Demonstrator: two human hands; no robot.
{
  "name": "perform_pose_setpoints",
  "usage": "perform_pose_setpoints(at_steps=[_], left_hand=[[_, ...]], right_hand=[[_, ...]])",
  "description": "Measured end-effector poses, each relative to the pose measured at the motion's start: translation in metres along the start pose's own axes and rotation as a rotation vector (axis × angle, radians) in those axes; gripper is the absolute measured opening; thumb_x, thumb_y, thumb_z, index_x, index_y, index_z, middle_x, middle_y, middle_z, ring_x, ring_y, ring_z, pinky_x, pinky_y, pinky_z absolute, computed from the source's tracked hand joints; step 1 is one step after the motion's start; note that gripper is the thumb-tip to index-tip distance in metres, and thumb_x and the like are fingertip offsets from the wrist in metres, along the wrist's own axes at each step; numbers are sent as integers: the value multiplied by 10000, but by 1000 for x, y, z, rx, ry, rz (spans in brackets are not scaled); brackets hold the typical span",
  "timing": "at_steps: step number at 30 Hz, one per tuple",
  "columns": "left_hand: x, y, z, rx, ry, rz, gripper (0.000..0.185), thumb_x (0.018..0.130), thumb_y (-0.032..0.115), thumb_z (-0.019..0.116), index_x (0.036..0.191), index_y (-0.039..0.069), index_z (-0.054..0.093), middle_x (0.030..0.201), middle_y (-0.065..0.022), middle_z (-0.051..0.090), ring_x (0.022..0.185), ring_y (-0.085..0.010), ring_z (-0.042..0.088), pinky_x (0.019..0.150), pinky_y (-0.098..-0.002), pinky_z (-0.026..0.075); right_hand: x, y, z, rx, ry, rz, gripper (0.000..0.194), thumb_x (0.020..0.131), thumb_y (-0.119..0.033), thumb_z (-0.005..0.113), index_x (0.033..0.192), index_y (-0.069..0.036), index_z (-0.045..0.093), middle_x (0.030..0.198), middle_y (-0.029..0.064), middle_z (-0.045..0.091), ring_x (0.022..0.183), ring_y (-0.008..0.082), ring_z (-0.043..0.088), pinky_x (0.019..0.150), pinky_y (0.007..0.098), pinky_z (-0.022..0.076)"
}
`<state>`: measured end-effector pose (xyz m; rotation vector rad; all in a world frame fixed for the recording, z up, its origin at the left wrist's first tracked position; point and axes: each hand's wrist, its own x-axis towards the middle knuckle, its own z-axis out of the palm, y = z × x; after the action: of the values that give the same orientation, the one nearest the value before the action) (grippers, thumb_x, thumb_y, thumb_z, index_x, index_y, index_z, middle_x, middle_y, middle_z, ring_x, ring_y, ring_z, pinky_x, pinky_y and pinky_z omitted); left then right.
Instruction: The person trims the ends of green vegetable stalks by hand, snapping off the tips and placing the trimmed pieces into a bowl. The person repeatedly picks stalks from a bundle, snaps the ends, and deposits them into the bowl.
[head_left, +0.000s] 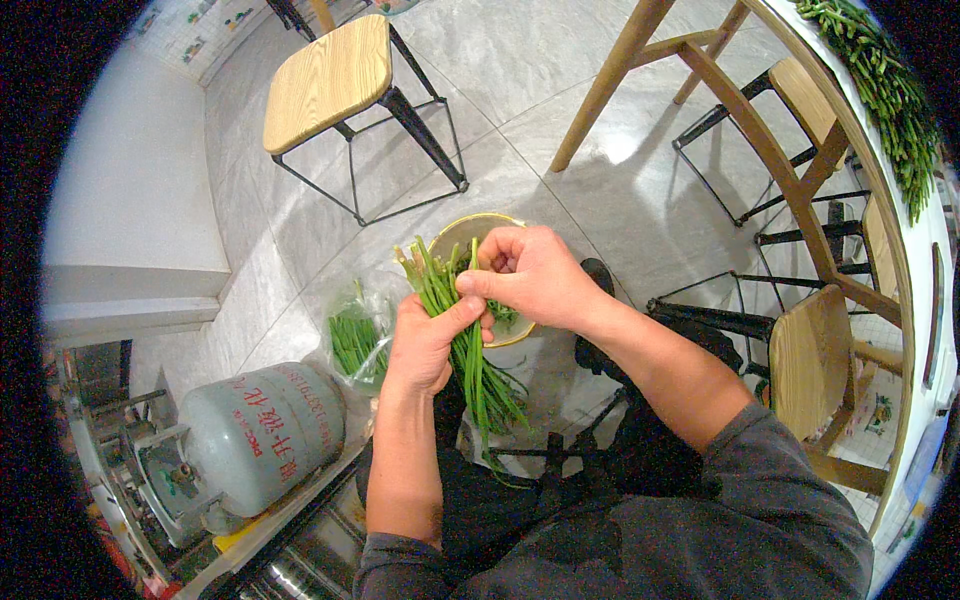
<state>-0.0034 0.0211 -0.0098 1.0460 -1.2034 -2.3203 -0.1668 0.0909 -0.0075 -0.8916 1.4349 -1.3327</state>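
My left hand (429, 341) is closed around a bunch of long green stalks (487, 390), whose pale cut ends point up and away from me while the thin ends hang towards my lap. My right hand (517, 274) pinches the upper end of a stalk at the bunch's right side, between thumb and forefinger. Beneath both hands stands a yellow-rimmed bucket (480, 217) with green scraps inside, partly hidden by them. Just left of my left hand, a clear plastic bag (356, 337) on the floor holds more green stalks.
A grey gas cylinder (262, 435) is at the lower left. Ahead stands a wood-topped stool (330, 82) with black metal legs. On the right, a table (919, 277) bears a heap of green stalks (885, 97), with more stools and a wooden chair frame (780, 165) beside it.
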Motion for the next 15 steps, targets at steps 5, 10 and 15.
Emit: perform_pose_setpoints(at_steps=[5, 10, 15], left_hand=[[-2, 4, -2, 19, -32, -21, 192, 859, 151, 734, 932, 3, 634, 757, -86, 656, 596, -164, 621, 544, -278, 521], [-6, 7, -2, -32, -55, -50, 220, 868, 198, 730, 924, 7, 636, 735, -98, 658, 573, -174, 620, 523, -287, 516], [-6, 8, -8, -41, -83, -95, 238, 871, 221, 729, 925, 7, 638, 732, -105, 660, 562, -184, 623, 519, -296, 522]], right_hand=[[2, -10, -13, -43, -135, 101, 174, 912, -149, 675, 823, -3, 644, 650, 11, 622, 551, 61, 539, 496, 229, 437], [2, -12, -22, -25, -211, 48, 214, 970, -184, 596, 840, -21, 644, 700, 2, 627, 587, 60, 539, 509, 225, 433], [8, -2, -27, 66, -6, -83, 218, 952, -179, 596, 812, -19, 644, 686, -20, 599, 595, 57, 527, 537, 247, 444]])
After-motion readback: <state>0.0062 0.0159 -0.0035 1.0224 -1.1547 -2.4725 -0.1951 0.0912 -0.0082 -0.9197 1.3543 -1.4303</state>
